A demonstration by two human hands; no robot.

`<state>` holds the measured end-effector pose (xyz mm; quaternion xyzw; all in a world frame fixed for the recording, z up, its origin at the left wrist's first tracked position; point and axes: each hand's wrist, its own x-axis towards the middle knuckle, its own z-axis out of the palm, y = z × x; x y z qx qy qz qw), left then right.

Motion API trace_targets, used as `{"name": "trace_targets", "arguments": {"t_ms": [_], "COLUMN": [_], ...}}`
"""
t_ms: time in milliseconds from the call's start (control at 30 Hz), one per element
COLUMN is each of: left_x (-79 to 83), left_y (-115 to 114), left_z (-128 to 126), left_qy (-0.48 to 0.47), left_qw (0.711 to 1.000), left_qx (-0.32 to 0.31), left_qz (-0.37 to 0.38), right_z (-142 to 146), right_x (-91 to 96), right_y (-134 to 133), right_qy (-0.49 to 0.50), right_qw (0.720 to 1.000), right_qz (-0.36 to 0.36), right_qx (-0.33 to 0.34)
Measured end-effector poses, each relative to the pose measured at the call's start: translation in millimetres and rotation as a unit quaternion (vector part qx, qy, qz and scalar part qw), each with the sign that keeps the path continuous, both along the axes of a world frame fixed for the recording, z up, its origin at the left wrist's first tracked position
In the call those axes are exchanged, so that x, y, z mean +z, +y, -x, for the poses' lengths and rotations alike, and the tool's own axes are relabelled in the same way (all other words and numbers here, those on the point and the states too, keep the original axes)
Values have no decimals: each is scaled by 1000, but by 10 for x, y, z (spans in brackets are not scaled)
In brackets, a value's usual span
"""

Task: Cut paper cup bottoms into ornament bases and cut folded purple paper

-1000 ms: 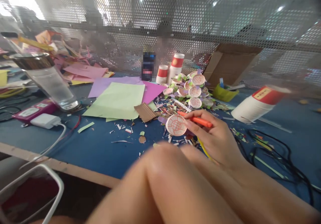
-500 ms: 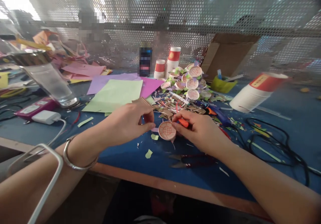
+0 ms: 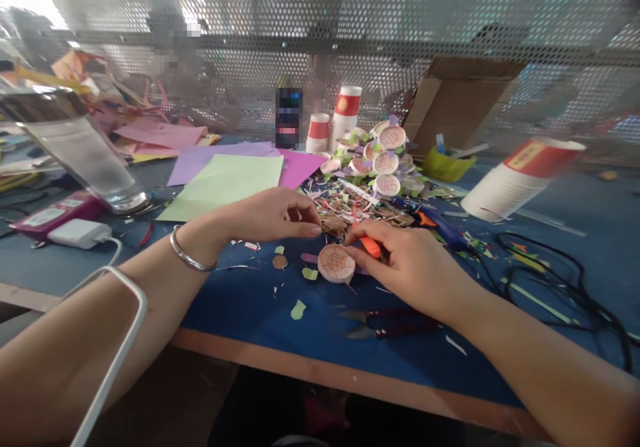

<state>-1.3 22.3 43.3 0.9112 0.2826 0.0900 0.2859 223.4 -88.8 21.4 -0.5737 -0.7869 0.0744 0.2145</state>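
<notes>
My right hand [image 3: 400,250] pinches the rim of a cut-off paper cup base [image 3: 336,263] with thumb and forefinger. Orange-red lines are drawn on its round face, and a purple paper tab [image 3: 309,258] sticks out on the left. An orange-tipped object [image 3: 371,246] shows between the fingers of that hand; its kind is unclear. My left hand [image 3: 280,213] hovers at the near edge of the scrap pile [image 3: 345,220], thumb and fingertips drawn close together; anything between them is hidden. Thread snips [image 3: 385,323] lie below the cup base.
Decorated cup bases [image 3: 387,163] are heaped behind the scraps. Stacked paper cups [image 3: 505,187] lean at right, near a blue glue gun [image 3: 447,228] and black cable [image 3: 555,287]. Green paper [image 3: 227,180], a glass tumbler [image 3: 95,160] and a white charger [image 3: 83,232] are left.
My left hand has moved right and up towards the scraps, and the brown cardboard piece beside it is no longer distinguishable. My right hand still grips the cup base, with little movement.
</notes>
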Motion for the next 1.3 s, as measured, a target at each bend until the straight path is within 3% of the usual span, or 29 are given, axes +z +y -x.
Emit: {"name": "trace_targets", "arguments": {"t_ms": [133, 333, 533, 633, 733, 1033, 1133, 1300], "left_x": [-120, -279, -214, -163, -163, -157, -133, -174], "left_y": [-68, -232, -211, -184, -160, -189, -218, -194], "left_z": [-85, -215, -127, -43, -9, -111, -117, -138], "left_qy": [-64, -62, -65, -83, -102, -129, -174, -297], "left_qw": [998, 992, 988, 992, 993, 984, 982, 940], "left_qx": [-19, -69, -65, -19, -5, -61, -49, 18], "left_qz": [3, -84, -128, -92, -64, -109, -53, 168], "right_z": [-12, -60, -127, -123, -91, -33, -26, 29], "right_x": [1, 31, 36, 54, 92, 41, 43, 86], "right_y": [-2, 18, 37, 10, -23, -6, 8, -2], "right_qy": [-14, -54, -82, -75, -33, 169, 231, 295], "right_qw": [1000, 998, 996, 997, 999, 982, 969, 949], "right_qz": [5, -20, -16, -7, -4, 77, 88, 110], "right_qx": [2, -1, 8, 11, 1, 18, 18, 21]}}
